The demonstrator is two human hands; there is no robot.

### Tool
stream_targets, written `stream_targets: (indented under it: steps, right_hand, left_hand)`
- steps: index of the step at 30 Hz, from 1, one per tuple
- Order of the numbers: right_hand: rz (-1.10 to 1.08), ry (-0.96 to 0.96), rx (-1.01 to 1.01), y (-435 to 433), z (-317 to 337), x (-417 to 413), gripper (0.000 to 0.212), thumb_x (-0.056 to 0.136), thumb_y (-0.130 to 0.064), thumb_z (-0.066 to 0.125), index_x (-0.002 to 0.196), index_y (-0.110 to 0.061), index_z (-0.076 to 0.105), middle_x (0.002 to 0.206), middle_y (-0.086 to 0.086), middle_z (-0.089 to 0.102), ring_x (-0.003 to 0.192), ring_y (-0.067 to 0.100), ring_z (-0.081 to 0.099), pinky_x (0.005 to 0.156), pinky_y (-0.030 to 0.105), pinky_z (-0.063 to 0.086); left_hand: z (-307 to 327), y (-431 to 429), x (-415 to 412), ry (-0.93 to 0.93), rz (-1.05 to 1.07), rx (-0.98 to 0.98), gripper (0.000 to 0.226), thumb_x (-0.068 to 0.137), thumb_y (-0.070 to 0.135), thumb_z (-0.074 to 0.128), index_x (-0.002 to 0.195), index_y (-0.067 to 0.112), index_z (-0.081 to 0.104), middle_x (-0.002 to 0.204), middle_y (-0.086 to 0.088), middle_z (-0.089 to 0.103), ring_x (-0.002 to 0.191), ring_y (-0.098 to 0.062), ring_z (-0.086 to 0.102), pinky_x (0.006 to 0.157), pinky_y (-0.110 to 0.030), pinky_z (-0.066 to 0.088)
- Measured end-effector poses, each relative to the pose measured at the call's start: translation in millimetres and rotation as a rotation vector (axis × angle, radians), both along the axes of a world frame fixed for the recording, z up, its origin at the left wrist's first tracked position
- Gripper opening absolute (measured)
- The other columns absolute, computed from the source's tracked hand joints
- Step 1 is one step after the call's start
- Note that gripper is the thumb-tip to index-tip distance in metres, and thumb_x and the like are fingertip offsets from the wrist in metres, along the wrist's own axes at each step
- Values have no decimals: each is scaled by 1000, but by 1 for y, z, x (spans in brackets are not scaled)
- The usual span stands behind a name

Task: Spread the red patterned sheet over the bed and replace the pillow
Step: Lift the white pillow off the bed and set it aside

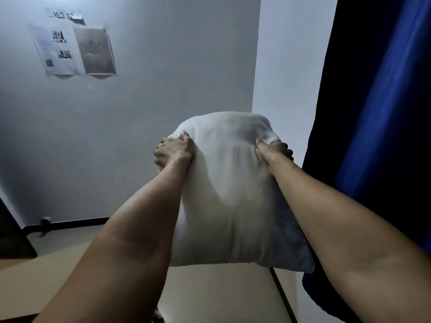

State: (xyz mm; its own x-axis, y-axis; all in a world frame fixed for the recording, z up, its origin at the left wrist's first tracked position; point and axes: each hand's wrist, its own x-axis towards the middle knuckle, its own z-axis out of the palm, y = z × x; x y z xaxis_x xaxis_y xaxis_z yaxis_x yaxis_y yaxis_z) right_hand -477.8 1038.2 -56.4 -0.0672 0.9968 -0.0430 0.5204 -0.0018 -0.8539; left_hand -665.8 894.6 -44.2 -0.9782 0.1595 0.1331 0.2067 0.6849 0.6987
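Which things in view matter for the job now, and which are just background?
Job: white pillow, gripped by left hand and right hand. Red sheet not in view.
Background: wall papers, WS 12 label, blue curtain.

- Bare indoor room marked as a numbered station: a label (64,14) reading "WS 12" is taped on the white wall (163,101), with printed sheets (56,51) below it.
- A blue curtain (384,113), pale floor (46,264) and white pillow (233,194) suggest a bedroom.
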Motion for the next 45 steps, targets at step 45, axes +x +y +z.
stream_targets:
  steps: [45]
  right_hand:
    - [-54,-109,-1,368,-35,-240,87,84,-70,57,146,-11,40,146,12,44,135,32,43,111,44,36]
  left_hand:
    - [-59,377,-247,-83,-143,-31,73,94,61,32,135,2,44,134,-17,53,124,-35,50,93,-44,44]
